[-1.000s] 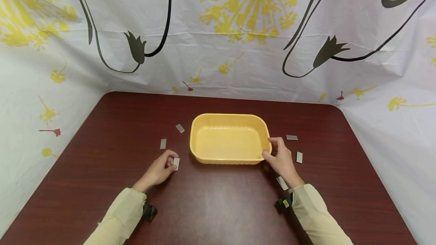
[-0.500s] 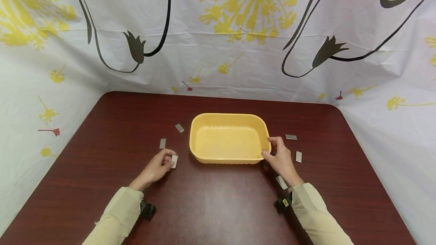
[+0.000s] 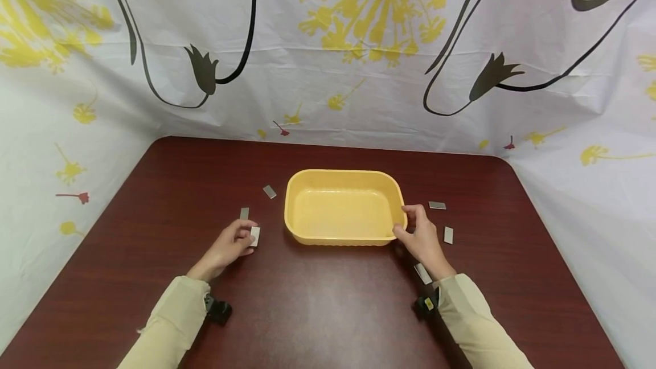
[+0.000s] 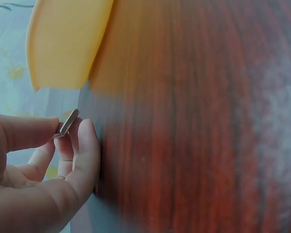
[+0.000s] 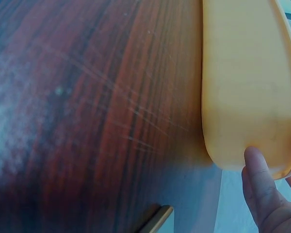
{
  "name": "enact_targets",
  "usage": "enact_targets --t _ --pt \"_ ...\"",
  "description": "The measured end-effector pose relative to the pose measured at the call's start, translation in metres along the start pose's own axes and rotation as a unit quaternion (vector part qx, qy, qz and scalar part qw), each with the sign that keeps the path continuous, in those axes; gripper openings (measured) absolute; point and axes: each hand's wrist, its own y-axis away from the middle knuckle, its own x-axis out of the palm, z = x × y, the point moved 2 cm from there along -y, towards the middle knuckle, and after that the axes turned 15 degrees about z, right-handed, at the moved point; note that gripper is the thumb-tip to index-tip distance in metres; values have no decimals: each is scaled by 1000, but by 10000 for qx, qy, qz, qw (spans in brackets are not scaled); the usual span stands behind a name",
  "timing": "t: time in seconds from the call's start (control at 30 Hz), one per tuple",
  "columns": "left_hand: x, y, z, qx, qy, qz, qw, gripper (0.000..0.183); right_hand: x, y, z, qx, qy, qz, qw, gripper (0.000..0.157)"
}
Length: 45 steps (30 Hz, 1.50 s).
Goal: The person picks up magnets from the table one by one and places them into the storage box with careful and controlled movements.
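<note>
My left hand [image 3: 224, 249] pinches a small flat silvery-white rectangular piece [image 3: 255, 236] between thumb and fingers, held over the table left of the yellow plastic basin [image 3: 340, 241]. In the left wrist view the piece [image 4: 70, 122] appears nearly edge-on at the fingertips. My right hand [image 3: 424, 244] holds the basin's right end, thumb against its outer wall near the front corner and a finger at the rim farther back. The right wrist view shows the thumb on the basin's wall [image 5: 247, 97]. Just beyond the left fingers, a similar piece [image 3: 245, 213] lies partly covered.
Another grey piece [image 3: 269, 191] lies left of the basin. To the right are more flat pieces, one at the back [image 3: 437, 205], one in the middle [image 3: 448, 235] and one by the right wrist [image 3: 423, 274]. Patterned white cloth [image 3: 328, 73] hangs behind the dark red table [image 3: 328, 306].
My left hand has drawn left and slightly back from the basin with the pinched piece, now nearer the grey piece lying there. My right hand stays on the basin, which has not visibly moved.
</note>
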Motion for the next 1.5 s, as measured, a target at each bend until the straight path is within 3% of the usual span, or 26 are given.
enact_targets --t 0.5,1.27,1.5 --pt "0 0 4 114 441 0 9990 35 -1 1 1 47 0 79 10000 41" --pt "8 0 -3 434 558 -24 9975 35 -2 2 4 59 57 74 9999 42" --pt "12 1 -15 667 422 -7 9969 34 -2 2 4 54 25 68 10000 42"
